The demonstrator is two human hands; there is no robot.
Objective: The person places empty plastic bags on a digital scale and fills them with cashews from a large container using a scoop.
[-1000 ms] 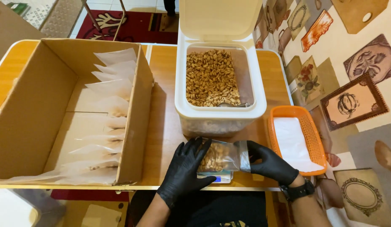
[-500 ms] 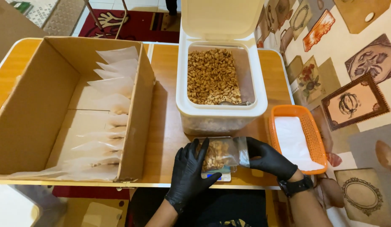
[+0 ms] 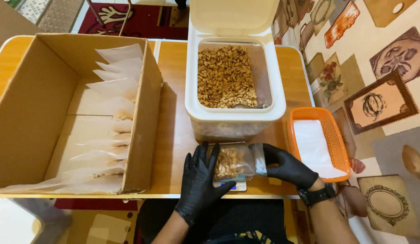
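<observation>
Both my hands wear black gloves. A small clear plastic bag of nuts (image 3: pixel 234 160) lies on a small scale (image 3: pixel 237 185) at the table's front edge. My left hand (image 3: pixel 198 183) presses flat on the bag's left end with fingers spread. My right hand (image 3: pixel 286 165) pinches the bag's right, open end. Just behind them stands a white bin (image 3: pixel 232 115) with its lid up, filled with nuts (image 3: pixel 225 77).
A large open cardboard box (image 3: pixel 144 113) on the left holds several filled clear bags (image 3: pixel 110 90) in a row. An orange basket (image 3: pixel 329 131) with white empty bags stands at the right. The wooden table (image 3: pixel 173 135) ends just before my body.
My left hand slid a little right and flatter onto the bag. The bag has stayed on the scale and my right hand keeps its hold on the open end.
</observation>
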